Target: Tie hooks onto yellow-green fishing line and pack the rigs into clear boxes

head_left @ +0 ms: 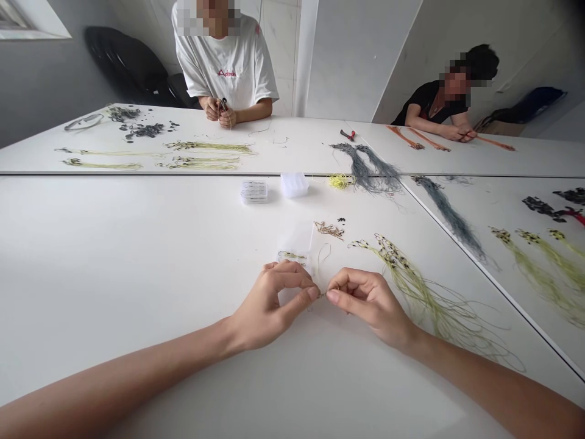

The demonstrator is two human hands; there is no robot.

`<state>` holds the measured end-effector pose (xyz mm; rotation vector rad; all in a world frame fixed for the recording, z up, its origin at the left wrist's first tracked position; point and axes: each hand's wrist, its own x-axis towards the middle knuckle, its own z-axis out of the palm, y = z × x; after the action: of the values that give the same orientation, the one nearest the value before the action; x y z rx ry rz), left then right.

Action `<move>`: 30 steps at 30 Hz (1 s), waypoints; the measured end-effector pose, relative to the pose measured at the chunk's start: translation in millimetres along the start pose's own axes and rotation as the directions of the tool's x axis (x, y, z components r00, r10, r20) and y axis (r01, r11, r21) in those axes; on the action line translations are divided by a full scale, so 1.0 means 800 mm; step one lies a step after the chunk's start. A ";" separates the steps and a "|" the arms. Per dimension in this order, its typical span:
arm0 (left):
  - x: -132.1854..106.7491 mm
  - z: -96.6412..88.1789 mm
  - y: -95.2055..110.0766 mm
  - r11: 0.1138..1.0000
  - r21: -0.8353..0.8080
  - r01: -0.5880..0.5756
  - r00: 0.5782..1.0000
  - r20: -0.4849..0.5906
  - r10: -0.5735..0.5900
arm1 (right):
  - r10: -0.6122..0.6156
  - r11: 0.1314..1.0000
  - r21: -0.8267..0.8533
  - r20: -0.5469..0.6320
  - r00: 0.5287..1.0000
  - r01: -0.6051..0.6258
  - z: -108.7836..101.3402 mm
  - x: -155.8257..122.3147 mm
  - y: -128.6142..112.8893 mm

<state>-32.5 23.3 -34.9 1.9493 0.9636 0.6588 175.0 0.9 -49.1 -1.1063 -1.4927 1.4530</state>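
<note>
My left hand (276,299) and my right hand (372,305) meet over the near table. Each is closed in a pinch of thumb and forefinger on a fishing line rig (322,295). Only a tiny dark, brass-coloured bit of it shows between the fingertips. A loop of its thin line (324,251) seems to rise behind them. Just past my left hand stands a small clear box (299,236), its lid up, with several short rigs inside. Beyond my right hand lie brass-coloured metal pieces (329,230) and a few black bits (341,220). A yellow-green line bundle (411,277) spreads rightward.
Two closed clear boxes (254,192) stand farther back, near yellow coiled line (339,181) and grey line bundles (363,167). Two co-workers sit across; one in a white shirt (228,67) handles small parts. Red-handled pliers (348,135) lie on the far table. Seams (137,175) divide the tables.
</note>
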 end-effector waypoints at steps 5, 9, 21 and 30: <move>0.003 -0.002 0.001 1.000 -0.029 0.006 1.000 0.018 -0.005 | 0.004 1.000 0.015 0.011 1.000 -0.004 -0.001 -0.001 -0.002; 0.002 -0.001 0.000 0.998 0.062 -0.009 0.998 0.055 0.005 | 0.000 1.000 0.021 0.009 1.000 0.000 -0.002 0.001 -0.001; 0.002 0.003 -0.005 0.980 0.198 -0.008 1.000 0.023 0.004 | -0.250 0.904 -0.347 0.044 0.967 0.249 -0.005 -0.009 -0.006; -0.006 0.007 0.000 0.934 0.236 -0.267 0.954 0.200 0.222 | 0.074 0.983 -0.178 0.167 0.983 -0.044 -0.021 0.007 -0.008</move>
<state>-31.1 16.7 -38.0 2.3449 0.7351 0.5108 188.8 12.3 -42.1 -1.1606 -1.7498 1.5144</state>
